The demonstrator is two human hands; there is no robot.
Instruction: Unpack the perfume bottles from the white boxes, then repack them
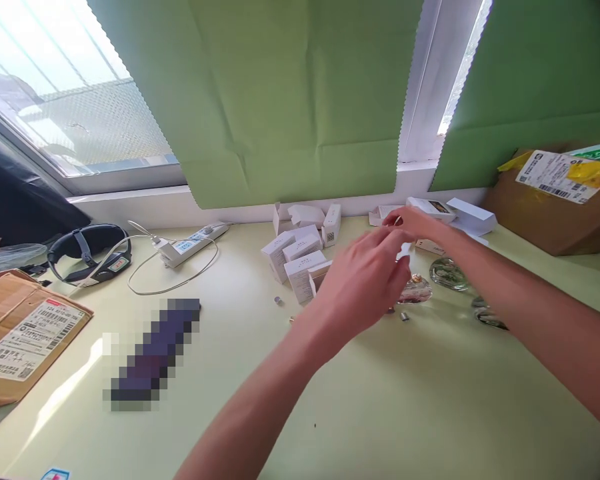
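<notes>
My left hand reaches across the table with its fingers curled; what they hold is hidden. Just beyond it, my right hand has its fingers bent together, partly covered by the left. A small white piece shows between the hands, too blurred to name. Below them stands a clear glass bottle with a gold-coloured neck. A round glass bottle lies beside my right forearm, and another glass bottle is partly behind that arm. A small metallic cap lies in front of the bottles.
Several small white boxes stand left of my hands. More white cartons lie by the wall. Cardboard boxes flank the table. At left are a power strip with a cable, a black headband device and a pixelated dark object.
</notes>
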